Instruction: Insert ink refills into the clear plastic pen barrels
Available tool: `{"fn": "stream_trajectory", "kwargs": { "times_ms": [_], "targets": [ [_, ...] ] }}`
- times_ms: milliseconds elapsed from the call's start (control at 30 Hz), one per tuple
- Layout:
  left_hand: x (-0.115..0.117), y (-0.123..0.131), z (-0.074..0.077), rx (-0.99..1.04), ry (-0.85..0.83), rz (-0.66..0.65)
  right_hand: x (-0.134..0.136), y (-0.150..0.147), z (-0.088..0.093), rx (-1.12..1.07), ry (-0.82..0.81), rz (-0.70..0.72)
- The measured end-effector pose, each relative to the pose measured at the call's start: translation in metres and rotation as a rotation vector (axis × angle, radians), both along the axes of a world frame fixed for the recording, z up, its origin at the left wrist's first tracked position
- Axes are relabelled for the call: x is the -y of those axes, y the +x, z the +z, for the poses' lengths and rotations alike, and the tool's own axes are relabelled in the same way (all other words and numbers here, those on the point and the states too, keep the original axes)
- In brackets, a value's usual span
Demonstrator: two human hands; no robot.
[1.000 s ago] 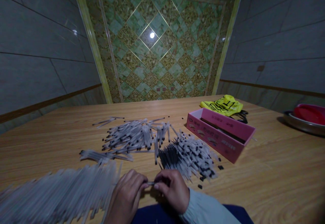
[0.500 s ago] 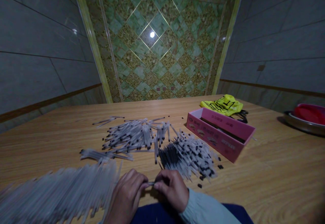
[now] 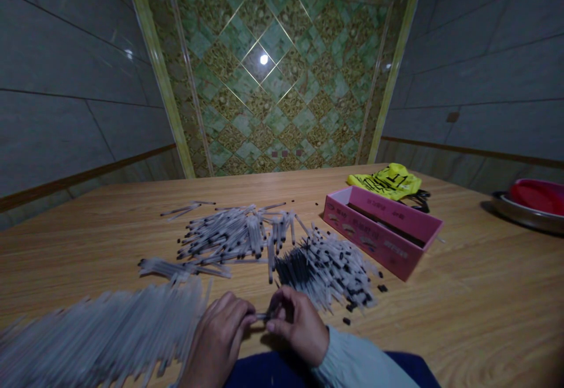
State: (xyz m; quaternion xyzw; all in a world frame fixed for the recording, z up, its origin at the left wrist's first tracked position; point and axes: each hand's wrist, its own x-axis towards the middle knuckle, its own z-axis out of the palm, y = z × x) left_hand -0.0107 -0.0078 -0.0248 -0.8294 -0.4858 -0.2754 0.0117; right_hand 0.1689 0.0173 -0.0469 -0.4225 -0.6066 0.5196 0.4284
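Near the front edge of the table, my left hand (image 3: 227, 326) pinches a thin pale tube (image 3: 261, 316) that points to the right. At its right end, my right hand (image 3: 299, 323) has thumb and forefinger curled around something small and dark, too blurred to name. Just beyond my right hand lies a pile of thin clear tubes and dark thin sticks (image 3: 295, 267). Beside my left hand, a wide layer of long translucent tubes (image 3: 110, 335) spreads across the table's left. Farther back is a heap of tubes with dark ends (image 3: 229, 232).
A pink open box (image 3: 374, 235) stands behind the pile on the right. Behind it lies a yellow bag (image 3: 388, 181) with black print. Small black caps (image 3: 346, 321) are scattered nearby. A metal basin (image 3: 529, 215) with a red dish (image 3: 535, 197) sits at the far right.
My right thumb and forefinger have parted slightly at the tube's end, and something dark now shows between them. My left hand has barely moved.
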Motion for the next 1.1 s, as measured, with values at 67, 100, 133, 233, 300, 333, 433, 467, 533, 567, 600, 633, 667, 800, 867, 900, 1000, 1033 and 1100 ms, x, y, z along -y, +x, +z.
{"fn": "stream_trajectory", "kwargs": {
  "times_ms": [67,100,133,233,300,333,433,467,533,567,600,633,667,800,867,900,1000,1033,1100],
  "targets": [
    [0.000,0.000,0.001,0.003,0.013,0.002,0.001,-0.002,-0.002,-0.039,-0.059,0.054],
    [0.000,0.000,0.001,0.003,0.014,0.002,0.001,-0.002,-0.002,-0.046,-0.097,0.088],
    [0.000,0.000,0.001,0.003,0.012,0.001,0.001,-0.002,-0.003,-0.045,-0.129,0.117],
    [0.001,0.001,0.001,-0.002,-0.007,-0.011,0.003,-0.002,-0.004,-0.036,-0.132,0.129],
    [0.001,0.001,0.000,-0.004,-0.023,-0.020,0.003,-0.002,-0.003,-0.051,-0.103,0.089],
    [0.001,0.001,0.000,-0.005,-0.029,-0.022,0.003,-0.002,-0.002,-0.054,-0.097,0.075],
    [0.002,0.001,-0.001,-0.005,-0.041,-0.015,0.003,-0.002,-0.001,-0.042,-0.116,0.050],
    [0.002,0.001,-0.001,-0.007,-0.046,-0.013,0.003,-0.002,0.000,-0.022,-0.102,0.036],
    [0.002,0.001,-0.002,-0.011,-0.053,-0.007,0.004,-0.001,0.002,0.043,-0.034,-0.013],
    [0.002,0.002,-0.002,-0.013,-0.057,-0.003,0.004,-0.001,0.004,0.082,0.006,-0.035],
    [0.002,0.002,-0.002,-0.016,-0.061,0.002,0.005,0.000,0.005,0.118,0.045,-0.052],
    [0.002,0.002,-0.001,-0.019,-0.065,0.008,0.006,0.000,0.007,0.147,0.077,-0.063],
    [0.002,0.003,-0.001,-0.023,-0.072,0.014,0.006,0.001,0.009,0.171,0.104,-0.068],
    [0.002,0.003,0.000,-0.053,-0.097,0.037,0.007,0.002,0.012,0.243,0.222,-0.084],
    [0.003,0.003,0.000,-0.078,-0.102,0.050,0.007,0.003,0.014,0.264,0.261,-0.080],
    [0.003,0.003,0.000,-0.090,-0.103,0.054,0.006,0.004,0.015,0.271,0.275,-0.073],
    [0.003,0.000,-0.001,-0.112,-0.107,0.060,0.006,0.008,0.019,0.281,0.318,-0.055],
    [0.003,-0.001,-0.002,-0.114,-0.108,0.063,0.005,0.009,0.021,0.279,0.327,-0.066],
    [0.002,-0.005,-0.004,-0.108,-0.103,0.073,0.004,0.011,0.022,0.247,0.306,-0.111]
  ]
}}
